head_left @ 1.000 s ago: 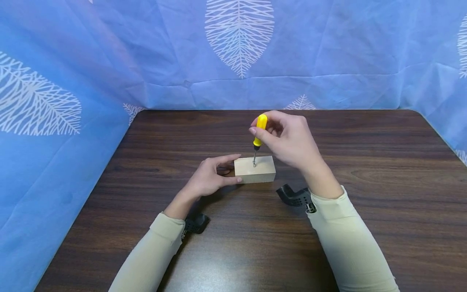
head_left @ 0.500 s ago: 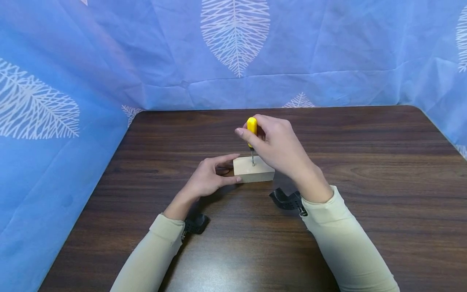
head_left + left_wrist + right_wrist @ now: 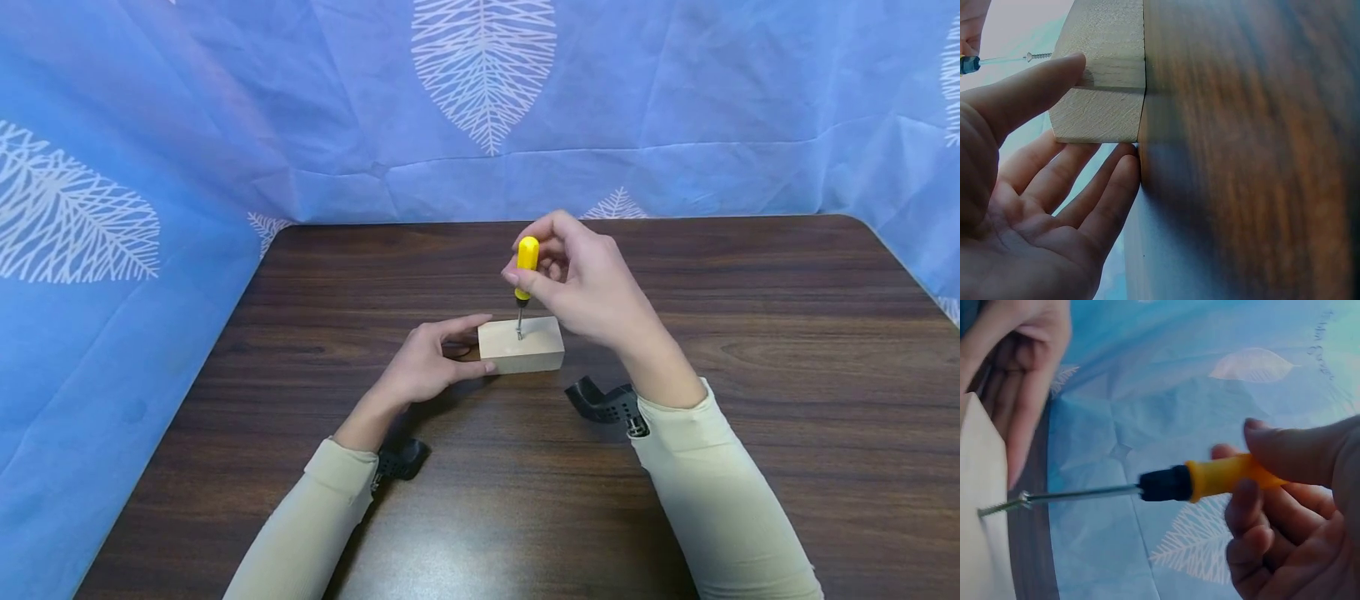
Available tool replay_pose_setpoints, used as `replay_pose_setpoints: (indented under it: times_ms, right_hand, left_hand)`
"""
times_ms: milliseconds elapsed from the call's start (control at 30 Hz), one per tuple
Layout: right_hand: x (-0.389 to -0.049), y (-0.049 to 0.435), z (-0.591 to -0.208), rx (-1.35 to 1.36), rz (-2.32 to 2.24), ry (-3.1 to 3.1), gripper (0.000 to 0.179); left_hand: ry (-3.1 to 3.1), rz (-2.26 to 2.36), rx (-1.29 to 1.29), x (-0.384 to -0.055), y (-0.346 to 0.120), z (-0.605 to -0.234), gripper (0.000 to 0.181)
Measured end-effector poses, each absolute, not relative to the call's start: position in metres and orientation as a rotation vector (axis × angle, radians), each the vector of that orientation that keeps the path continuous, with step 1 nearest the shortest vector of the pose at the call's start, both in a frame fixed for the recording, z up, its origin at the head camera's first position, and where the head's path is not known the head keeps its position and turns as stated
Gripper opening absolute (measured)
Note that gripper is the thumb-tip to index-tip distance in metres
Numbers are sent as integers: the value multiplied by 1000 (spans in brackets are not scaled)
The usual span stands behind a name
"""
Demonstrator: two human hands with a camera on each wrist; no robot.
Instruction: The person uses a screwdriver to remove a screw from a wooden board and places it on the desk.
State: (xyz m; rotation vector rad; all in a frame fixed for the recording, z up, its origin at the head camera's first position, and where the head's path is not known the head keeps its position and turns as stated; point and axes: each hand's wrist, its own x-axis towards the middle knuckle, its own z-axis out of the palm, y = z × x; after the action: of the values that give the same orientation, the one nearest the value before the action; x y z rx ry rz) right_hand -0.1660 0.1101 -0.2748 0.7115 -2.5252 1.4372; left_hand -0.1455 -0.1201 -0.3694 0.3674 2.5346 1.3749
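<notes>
A pale wooden block [image 3: 525,358] lies on the table, with my left hand [image 3: 420,365] holding its left end between thumb and fingers. From the block's top face stands a screw [image 3: 1004,504], its thread partly exposed in both wrist views. My right hand [image 3: 592,287] pinches the yellow handle of a screwdriver [image 3: 1216,480] between thumb and fingers. The steel shaft [image 3: 1085,494] meets the screw head, nearly in line with it. In the left wrist view the thumb [image 3: 1035,87] presses the block's near side while other fingers lie by its end.
The dark wood-grain table [image 3: 750,333] extends around the block on all sides. Blue cloth [image 3: 360,100] with white leaf patterns hangs behind and to the left. Black camera mounts [image 3: 603,402] sit at both wrists.
My right hand swung left round the screwdriver, then back right with its fingers more opened out. The screwdriver tip stays at the screw. My left hand and the block hardly move.
</notes>
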Motion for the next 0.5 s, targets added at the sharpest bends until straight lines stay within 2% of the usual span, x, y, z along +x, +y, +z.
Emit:
replay_pose_setpoints:
  times_ms: [167, 367, 500]
  right_hand:
    - [-165, 107, -276, 775, 1401, -2491, 12]
    - [-161, 94, -279, 758, 1215, -2404, 25]
    - [-162, 94, -280, 793, 1206, -2345, 22]
  left_hand:
    - [2530, 1373, 360, -145, -122, -371, 69]
    - [2520, 1383, 375, -146, -121, -373, 68]
    - [2527, 1369, 381, -147, -120, -372, 69]
